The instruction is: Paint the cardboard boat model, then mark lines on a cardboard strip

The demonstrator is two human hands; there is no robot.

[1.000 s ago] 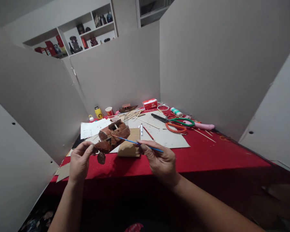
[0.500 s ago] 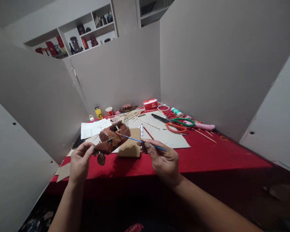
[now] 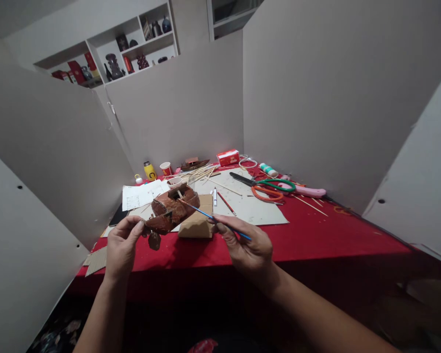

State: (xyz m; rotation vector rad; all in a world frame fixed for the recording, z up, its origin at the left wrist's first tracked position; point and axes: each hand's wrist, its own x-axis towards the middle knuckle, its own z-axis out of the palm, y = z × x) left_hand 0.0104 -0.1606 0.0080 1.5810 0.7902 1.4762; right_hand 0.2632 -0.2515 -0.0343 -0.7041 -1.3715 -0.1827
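Observation:
Between the thumb and fingers of my left hand (image 3: 124, 245) is the end of a brown model boat (image 3: 173, 207), held tilted above the table. A small brown flap (image 3: 154, 240) hangs below the boat near my fingertips. My right hand (image 3: 248, 247) grips a slim blue paintbrush (image 3: 202, 212), its tip at the boat's upper opening, where a pale stick shows. Whether the tip touches the surface is too small to tell. Behind the boat stands a tan cardboard piece (image 3: 195, 226).
A red cloth covers the table (image 3: 316, 240). Farther back lie green-and-orange-handled scissors (image 3: 266, 190), a red pencil (image 3: 227, 203), thin wooden sticks (image 3: 198, 175) and paper sheets (image 3: 141, 196). A second brown boat (image 3: 194, 164), a yellow bottle (image 3: 149, 171) and a red box (image 3: 228, 157) stand near the grey panels.
The paintbrush tip has shifted slightly along the boat's opening, and my right hand has tilted a little with it. My left hand keeps the boat nearly in place.

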